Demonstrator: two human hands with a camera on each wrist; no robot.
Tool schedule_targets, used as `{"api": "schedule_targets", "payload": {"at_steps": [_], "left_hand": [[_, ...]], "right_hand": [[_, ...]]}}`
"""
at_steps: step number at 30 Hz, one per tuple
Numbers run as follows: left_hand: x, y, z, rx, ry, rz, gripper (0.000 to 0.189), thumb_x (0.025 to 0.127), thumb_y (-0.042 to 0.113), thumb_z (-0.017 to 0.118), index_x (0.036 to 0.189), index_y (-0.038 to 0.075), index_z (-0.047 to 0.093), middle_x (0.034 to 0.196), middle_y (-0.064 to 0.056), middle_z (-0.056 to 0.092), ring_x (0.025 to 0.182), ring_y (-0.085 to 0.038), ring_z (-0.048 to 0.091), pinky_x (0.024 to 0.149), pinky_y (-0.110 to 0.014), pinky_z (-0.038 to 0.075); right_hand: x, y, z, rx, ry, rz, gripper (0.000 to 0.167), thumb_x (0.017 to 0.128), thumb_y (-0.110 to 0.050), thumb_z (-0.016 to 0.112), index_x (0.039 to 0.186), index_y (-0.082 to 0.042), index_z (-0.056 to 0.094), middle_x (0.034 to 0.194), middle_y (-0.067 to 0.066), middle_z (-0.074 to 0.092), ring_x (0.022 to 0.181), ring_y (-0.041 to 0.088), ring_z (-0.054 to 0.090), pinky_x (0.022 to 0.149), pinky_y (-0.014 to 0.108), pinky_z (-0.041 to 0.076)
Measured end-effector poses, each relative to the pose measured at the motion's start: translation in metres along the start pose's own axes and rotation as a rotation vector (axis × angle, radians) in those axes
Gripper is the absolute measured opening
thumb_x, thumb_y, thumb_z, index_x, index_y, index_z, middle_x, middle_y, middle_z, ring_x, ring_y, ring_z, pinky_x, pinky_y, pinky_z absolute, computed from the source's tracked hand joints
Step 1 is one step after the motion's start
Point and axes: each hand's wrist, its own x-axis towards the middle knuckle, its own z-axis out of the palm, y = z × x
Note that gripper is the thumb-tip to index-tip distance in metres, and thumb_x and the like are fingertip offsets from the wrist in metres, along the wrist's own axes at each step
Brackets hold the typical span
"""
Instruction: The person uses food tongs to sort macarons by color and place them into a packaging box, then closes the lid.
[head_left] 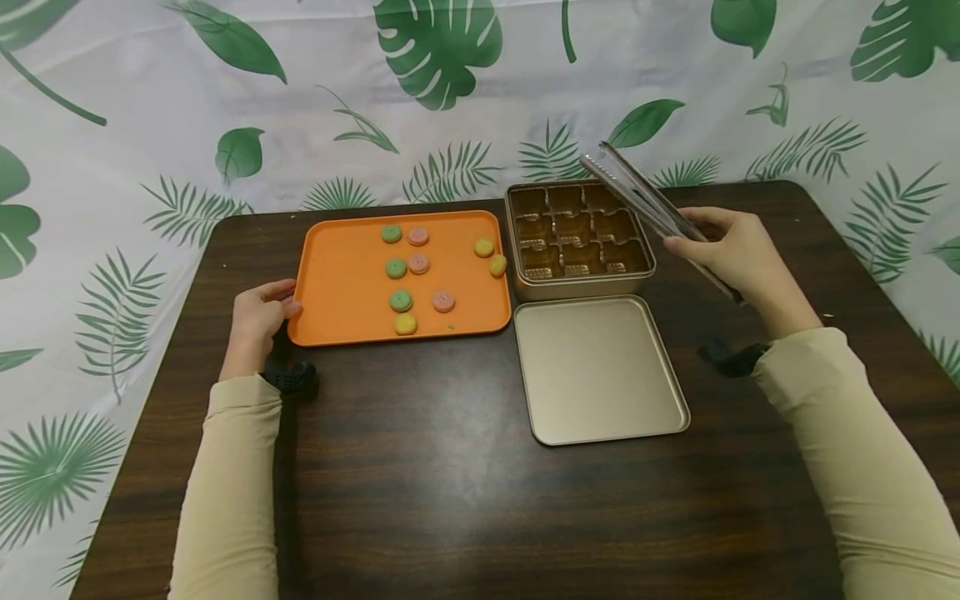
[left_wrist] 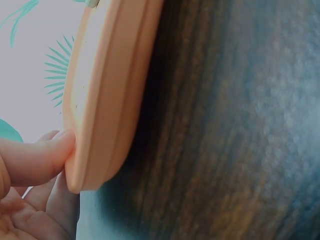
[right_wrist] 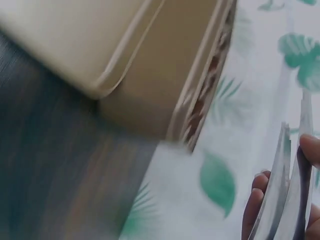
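Observation:
My left hand (head_left: pixel 258 317) pinches the left edge of an orange tray (head_left: pixel 337 275), thumb on the rim and fingers beneath, as the left wrist view shows. Green macarons (head_left: pixel 401 301), pink macarons (head_left: pixel 443 301) and yellow macarons (head_left: pixel 406 323) lie on the tray, mostly right of its middle. In my right hand (head_left: pixel 723 250) is a pair of metal tongs (head_left: pixel 652 204), tips pointing up and left, slightly apart with nothing between them. Below the tips stands a gold tin (head_left: pixel 585 287) with a brown divided insert (head_left: pixel 573 227), its visible compartments holding nothing.
A flat gold lid (head_left: pixel 600 371) lies in front of the tin, close to the tray's right end. Everything stands on a dark wooden table (head_left: pixel 420 483). Behind it hangs a white cloth (head_left: pixel 315 108) with green leaf prints.

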Motion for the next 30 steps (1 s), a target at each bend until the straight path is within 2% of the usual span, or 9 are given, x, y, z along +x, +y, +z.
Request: {"api": "schedule_targets", "payload": {"at_steps": [3, 8, 12, 15, 17, 19, 23, 28, 30], "left_hand": [[0.0, 0.0, -0.001, -0.001, -0.005, -0.002, 0.053, 0.095, -0.003, 0.046, 0.147, 0.003, 0.035, 0.151, -0.014, 0.039, 0.134, -0.024, 0.043, 0.102, -0.019, 0.044], [0.002, 0.0, -0.002, -0.007, -0.008, -0.011, 0.053, 0.095, -0.002, 0.046, 0.147, 0.004, 0.035, 0.151, -0.013, 0.039, 0.134, -0.023, 0.043, 0.1, -0.017, 0.045], [0.003, -0.001, -0.002, -0.014, -0.011, -0.018, 0.053, 0.096, -0.002, 0.046, 0.147, 0.005, 0.035, 0.151, -0.013, 0.039, 0.134, -0.022, 0.044, 0.103, -0.02, 0.044], [0.003, -0.001, -0.002, -0.006, -0.014, -0.019, 0.053, 0.096, -0.002, 0.046, 0.147, 0.005, 0.035, 0.151, -0.013, 0.039, 0.134, -0.023, 0.044, 0.104, -0.022, 0.043], [0.002, 0.0, -0.002, 0.0, -0.015, -0.02, 0.053, 0.096, -0.002, 0.046, 0.147, 0.005, 0.035, 0.151, -0.013, 0.04, 0.134, -0.023, 0.044, 0.104, -0.022, 0.043], [0.001, 0.001, -0.003, 0.007, -0.017, -0.02, 0.053, 0.096, -0.001, 0.046, 0.147, 0.005, 0.035, 0.15, -0.013, 0.04, 0.135, -0.024, 0.043, 0.104, -0.022, 0.043], [-0.001, 0.003, -0.004, 0.015, -0.015, -0.022, 0.052, 0.096, 0.0, 0.046, 0.147, 0.004, 0.035, 0.15, -0.014, 0.04, 0.136, -0.025, 0.042, 0.105, -0.024, 0.043], [-0.001, 0.003, -0.004, 0.015, -0.015, -0.027, 0.052, 0.096, 0.0, 0.047, 0.147, 0.004, 0.036, 0.15, -0.013, 0.04, 0.136, -0.024, 0.043, 0.104, -0.023, 0.043], [-0.001, 0.003, -0.003, 0.016, -0.011, -0.028, 0.052, 0.096, 0.0, 0.047, 0.146, 0.005, 0.036, 0.15, -0.013, 0.041, 0.135, -0.024, 0.043, 0.104, -0.023, 0.044]], "right_hand": [[-0.003, -0.016, 0.008, -0.021, -0.028, -0.041, 0.067, 0.086, -0.046, 0.065, 0.141, -0.012, 0.048, 0.121, 0.014, 0.059, 0.08, -0.003, 0.053, 0.062, 0.017, 0.045], [-0.008, -0.037, 0.023, -0.049, -0.099, -0.075, 0.064, 0.087, -0.043, 0.066, 0.142, -0.015, 0.047, 0.129, 0.018, 0.057, 0.094, 0.017, 0.055, 0.063, 0.024, 0.044], [-0.011, -0.049, 0.037, -0.046, -0.148, -0.105, 0.061, 0.087, -0.038, 0.068, 0.14, -0.015, 0.05, 0.133, 0.018, 0.054, 0.091, 0.026, 0.055, 0.064, 0.032, 0.044], [-0.013, -0.055, 0.047, -0.043, -0.183, -0.14, 0.057, 0.087, -0.033, 0.069, 0.138, -0.013, 0.052, 0.137, 0.018, 0.052, 0.101, 0.03, 0.056, 0.074, 0.038, 0.046], [-0.015, -0.058, 0.053, -0.043, -0.201, -0.163, 0.054, 0.087, -0.028, 0.07, 0.136, -0.011, 0.053, 0.135, 0.018, 0.054, 0.111, 0.032, 0.054, 0.082, 0.043, 0.046], [-0.017, -0.062, 0.06, -0.05, -0.214, -0.185, 0.052, 0.086, -0.024, 0.071, 0.133, -0.01, 0.056, 0.131, 0.019, 0.057, 0.115, 0.033, 0.054, 0.087, 0.047, 0.045], [-0.02, -0.067, 0.074, -0.084, -0.242, -0.226, 0.049, 0.084, -0.021, 0.072, 0.13, -0.008, 0.059, 0.128, 0.019, 0.06, 0.11, 0.032, 0.056, 0.086, 0.046, 0.046], [-0.023, -0.072, 0.09, -0.107, -0.299, -0.256, 0.048, 0.084, -0.018, 0.072, 0.128, -0.006, 0.06, 0.124, 0.018, 0.063, 0.089, 0.026, 0.057, 0.071, 0.033, 0.044], [-0.024, -0.074, 0.097, -0.126, -0.31, -0.273, 0.047, 0.083, -0.018, 0.072, 0.128, -0.005, 0.061, 0.123, 0.018, 0.064, 0.088, 0.026, 0.058, 0.07, 0.033, 0.044]]}}
